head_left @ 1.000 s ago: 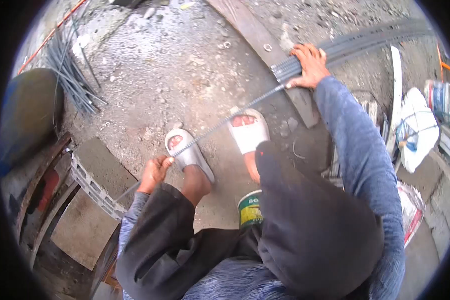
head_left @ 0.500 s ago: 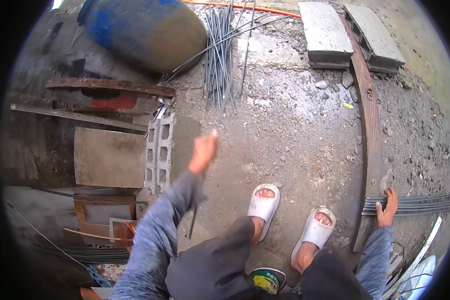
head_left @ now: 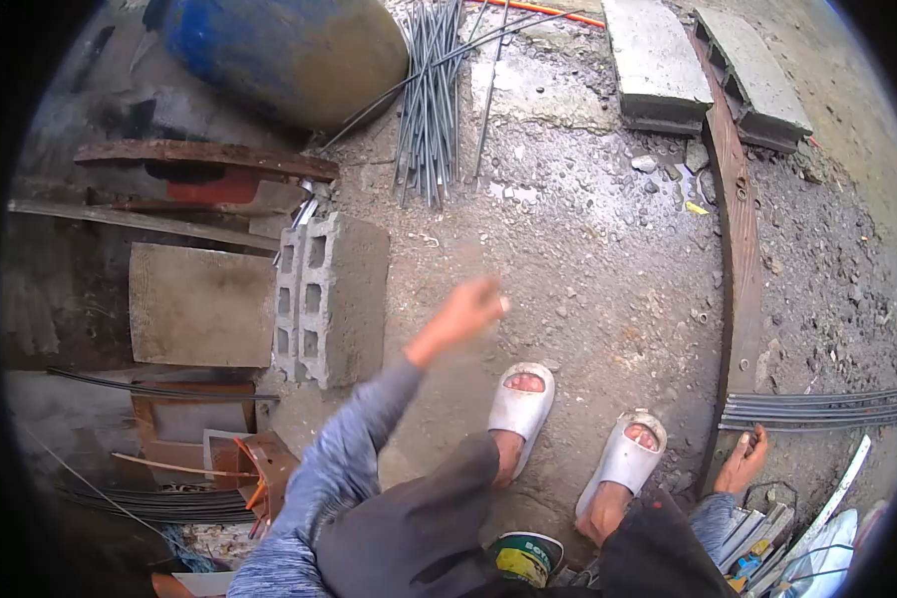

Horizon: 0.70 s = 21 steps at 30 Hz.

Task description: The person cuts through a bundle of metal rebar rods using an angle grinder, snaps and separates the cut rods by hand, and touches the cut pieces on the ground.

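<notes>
My left hand [head_left: 465,317] is in the air above the wet concrete ground, left of centre, its arm stretched forward. Motion blurs its fingers, which look partly bent; no held thing can be made out. Low on the right, my right hand [head_left: 744,460] is just below several grey steel rods [head_left: 817,411], with its fingers apart and their tips near the lowest rod. Those rods lie side by side, their ends resting across a brown wooden plank [head_left: 740,269]. A loose heap of similar steel rods [head_left: 431,110] lies on the ground at the top.
Hollow concrete blocks [head_left: 354,299] stand at left, and more blocks [head_left: 660,65] lie beside the plank at top right. A blue, mud-stained drum [head_left: 299,60] is at upper left. My slippered feet [head_left: 521,409] are on the ground, near a green container [head_left: 528,558].
My left hand has swung right and slightly down, and the dark rod seen below its forearm no longer shows. My right hand has slid down off the rods it was lying on.
</notes>
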### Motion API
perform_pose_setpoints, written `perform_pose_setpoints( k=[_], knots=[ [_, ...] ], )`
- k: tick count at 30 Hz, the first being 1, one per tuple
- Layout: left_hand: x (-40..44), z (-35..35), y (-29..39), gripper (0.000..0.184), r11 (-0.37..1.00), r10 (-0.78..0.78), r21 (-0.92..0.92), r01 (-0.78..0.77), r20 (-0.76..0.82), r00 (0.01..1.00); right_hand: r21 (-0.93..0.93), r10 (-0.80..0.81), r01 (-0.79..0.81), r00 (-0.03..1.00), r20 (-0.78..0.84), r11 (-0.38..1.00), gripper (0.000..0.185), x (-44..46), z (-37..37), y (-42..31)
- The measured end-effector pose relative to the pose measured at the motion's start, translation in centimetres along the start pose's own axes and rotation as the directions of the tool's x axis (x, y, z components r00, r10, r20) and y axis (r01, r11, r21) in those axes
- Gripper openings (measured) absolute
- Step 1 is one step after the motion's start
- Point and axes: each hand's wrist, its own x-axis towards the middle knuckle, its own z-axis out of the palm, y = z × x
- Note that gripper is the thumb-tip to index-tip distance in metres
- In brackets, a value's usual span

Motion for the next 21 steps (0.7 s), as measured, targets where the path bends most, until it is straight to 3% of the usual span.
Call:
perform_pose_setpoints(
  k=[3, 8, 17, 20, 21],
  knots=[
    [-7.1, 6.6, -0.6, 0.052, 0.969, -0.092, -0.215, 0.125, 0.157, 0.983, 0.05, 0.078, -0.078, 0.997, 0.008, 0.996, 0.053, -0.7, 0.3, -0.5],
    [-11.1, 9.7, -1.0, 0.041, 0.935, -0.113, -0.31, 0.173, 0.202, 0.973, 0.153, 0.135, -0.129, 0.99, -0.031, 0.98, 0.048, 0.1, 0.7, -0.9],
    [-7.7, 7.9, 0.2, 0.04, 0.969, -0.085, -0.223, 0.108, 0.112, 0.99, 0.212, 0.283, -0.244, 0.942, -0.182, 0.946, 0.042, 2.3, 0.3, 6.5],
    [-7.4, 7.6, 0.9, 0.042, 0.973, -0.084, -0.201, 0.109, 0.129, 0.988, 0.394, 0.524, -0.449, 0.845, -0.102, 0.802, 0.04, 2.9, -0.7, 7.2],
    [-7.6, 7.4, 1.5, 0.042, 0.975, -0.089, -0.19, 0.115, 0.14, 0.986, 0.393, 0.507, -0.423, 0.851, -0.138, 0.817, 0.041, 2.8, -0.8, 6.7]
  ],
)
